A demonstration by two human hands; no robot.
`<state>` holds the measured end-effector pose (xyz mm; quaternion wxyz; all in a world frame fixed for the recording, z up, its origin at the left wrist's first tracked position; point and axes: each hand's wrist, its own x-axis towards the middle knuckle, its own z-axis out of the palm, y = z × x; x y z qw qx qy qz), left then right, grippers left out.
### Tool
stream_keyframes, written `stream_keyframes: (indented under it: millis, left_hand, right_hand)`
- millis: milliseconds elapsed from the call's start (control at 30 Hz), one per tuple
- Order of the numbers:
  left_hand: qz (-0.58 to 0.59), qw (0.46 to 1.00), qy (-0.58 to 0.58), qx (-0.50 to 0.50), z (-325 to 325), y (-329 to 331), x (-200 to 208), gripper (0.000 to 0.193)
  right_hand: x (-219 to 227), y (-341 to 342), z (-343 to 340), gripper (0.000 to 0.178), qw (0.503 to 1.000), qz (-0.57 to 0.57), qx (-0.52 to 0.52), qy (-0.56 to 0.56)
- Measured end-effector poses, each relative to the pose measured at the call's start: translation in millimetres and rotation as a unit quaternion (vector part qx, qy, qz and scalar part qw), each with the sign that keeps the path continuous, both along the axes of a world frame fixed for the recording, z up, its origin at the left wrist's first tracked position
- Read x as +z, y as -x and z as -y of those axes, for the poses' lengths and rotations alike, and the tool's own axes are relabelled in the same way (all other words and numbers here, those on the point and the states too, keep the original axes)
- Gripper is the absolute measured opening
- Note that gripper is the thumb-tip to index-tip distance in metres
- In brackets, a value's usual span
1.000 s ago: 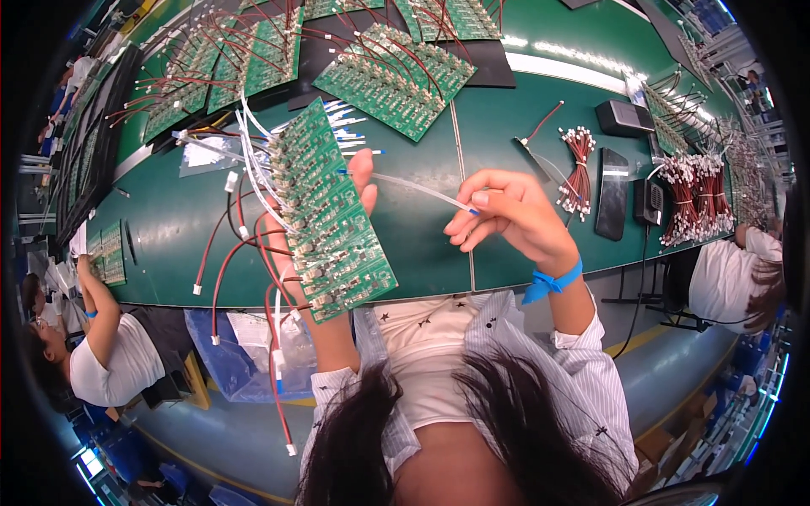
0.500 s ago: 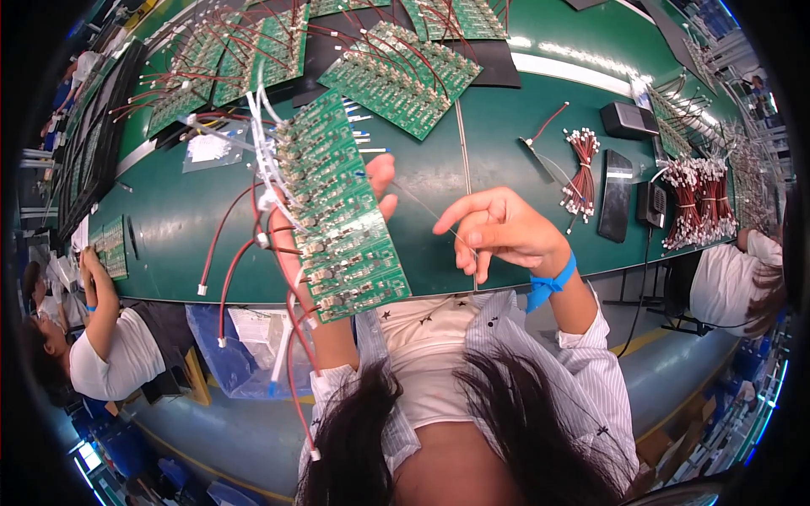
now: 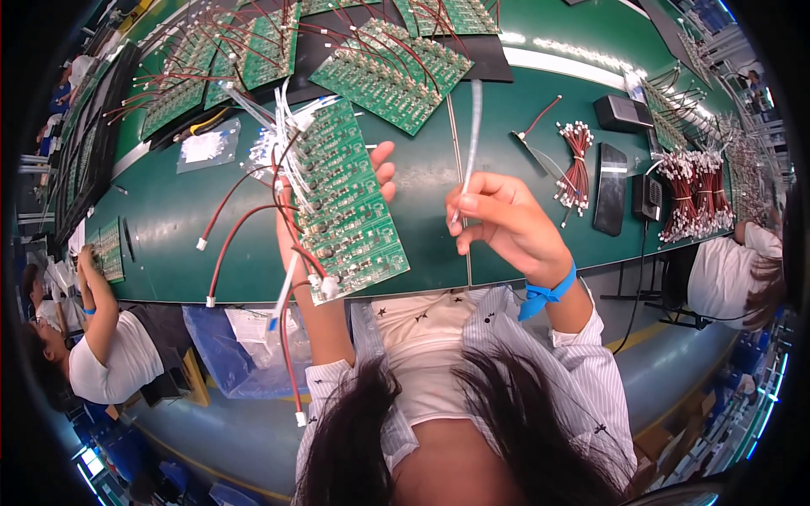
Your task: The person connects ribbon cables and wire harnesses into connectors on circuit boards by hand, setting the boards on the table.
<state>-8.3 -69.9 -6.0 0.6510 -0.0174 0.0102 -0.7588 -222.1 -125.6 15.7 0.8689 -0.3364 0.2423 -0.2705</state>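
Note:
My left hand [image 3: 384,169] is closed round a green circuit board panel [image 3: 354,198], holding it tilted above the bench with its fingers showing past the right edge. Red-and-black wires [image 3: 245,221] with white plugs hang from the panel's left side. White flat cables [image 3: 285,126] with blue ends also stick out there. To the right, my right hand [image 3: 510,221], with a blue band at the wrist, pinches a thin white flat cable [image 3: 474,135] that stands upright from thumb and forefinger. That cable is apart from the panel.
More wired circuit boards [image 3: 392,72] lie on black mats at the back. Pliers [image 3: 202,126] and a bag of white connectors [image 3: 207,145] sit left. Rightward are wire bundles [image 3: 576,169], a black phone-like slab [image 3: 609,190] and a black box [image 3: 623,114]. A co-worker [image 3: 118,354] sits far left.
My right hand has risen slightly and the white cable in it now stands upright, where a thin line slanted toward the panel before. The panel has shifted and turned a little; its wires have swung.

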Motion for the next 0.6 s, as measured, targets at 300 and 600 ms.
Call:
stream_keyframes:
  millis: [300, 600]
  left_hand:
    - [0.005, 0.999, -0.025, 0.029, -3, 17, 11, 0.072]
    - [0.195, 0.978, -0.074, 0.023, 3, 42, 34, 0.069]
  right_hand:
    - [17, -7, -8, 0.012, 0.996, -0.032, -0.063, 0.062]
    - [37, -12, -12, 0.014, 0.95, -0.054, -0.134, 0.275]
